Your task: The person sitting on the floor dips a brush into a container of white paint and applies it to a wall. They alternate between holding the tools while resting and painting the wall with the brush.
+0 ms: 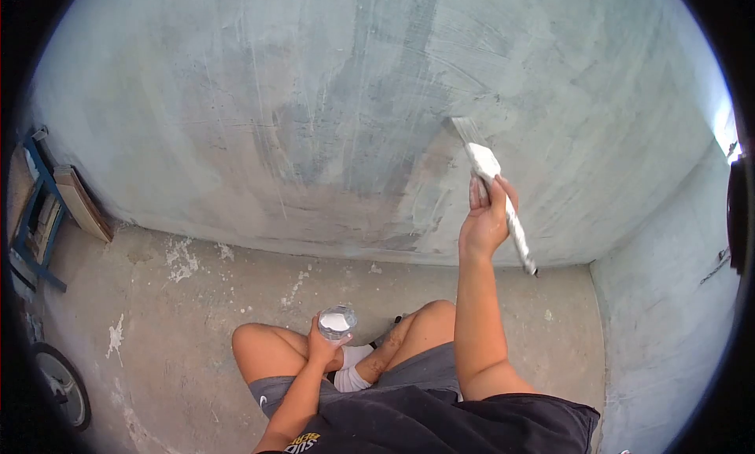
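Observation:
My right hand [489,218] grips a paintbrush [486,163] with a long handle coated in white. Its bristles point up and left and meet the grey-green wall [314,100], as far as I can see. Low over my crossed legs, my left hand [324,344] is wrapped around a clear cup [337,320] with white paint inside. The wall surface is streaky, with darker vertical bands and a brownish patch left of the brush.
White splashes mark the concrete floor [197,297]. On the left stand a blue metal frame [39,218], leaning boards [81,204] and a wheel [63,387]. A side wall [661,312] meets the painted wall at the right corner.

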`<action>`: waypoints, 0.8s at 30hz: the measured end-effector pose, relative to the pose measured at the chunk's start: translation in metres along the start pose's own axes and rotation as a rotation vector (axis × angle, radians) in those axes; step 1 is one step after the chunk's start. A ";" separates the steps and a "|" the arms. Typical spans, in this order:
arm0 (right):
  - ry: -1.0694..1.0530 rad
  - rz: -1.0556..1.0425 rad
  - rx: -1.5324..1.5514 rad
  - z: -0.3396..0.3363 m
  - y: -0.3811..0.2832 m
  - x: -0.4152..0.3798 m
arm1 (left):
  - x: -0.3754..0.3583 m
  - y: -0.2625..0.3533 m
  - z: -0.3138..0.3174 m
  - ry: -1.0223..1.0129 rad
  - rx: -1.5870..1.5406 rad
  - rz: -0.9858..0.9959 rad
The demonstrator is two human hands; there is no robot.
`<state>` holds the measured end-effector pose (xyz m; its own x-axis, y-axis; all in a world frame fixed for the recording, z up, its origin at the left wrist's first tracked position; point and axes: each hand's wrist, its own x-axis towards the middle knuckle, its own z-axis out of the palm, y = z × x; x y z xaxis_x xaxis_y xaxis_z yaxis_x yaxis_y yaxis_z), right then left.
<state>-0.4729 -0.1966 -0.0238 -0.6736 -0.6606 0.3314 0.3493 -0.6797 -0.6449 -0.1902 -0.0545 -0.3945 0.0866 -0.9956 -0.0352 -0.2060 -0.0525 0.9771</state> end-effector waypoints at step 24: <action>0.048 0.003 0.015 -0.053 0.060 -0.017 | 0.000 0.004 0.000 -0.001 0.010 -0.035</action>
<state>-0.4750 -0.2096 -0.1045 -0.7031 -0.6467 0.2956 0.3609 -0.6827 -0.6353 -0.1913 -0.0548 -0.3905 0.0930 -0.9933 -0.0692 -0.2126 -0.0877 0.9732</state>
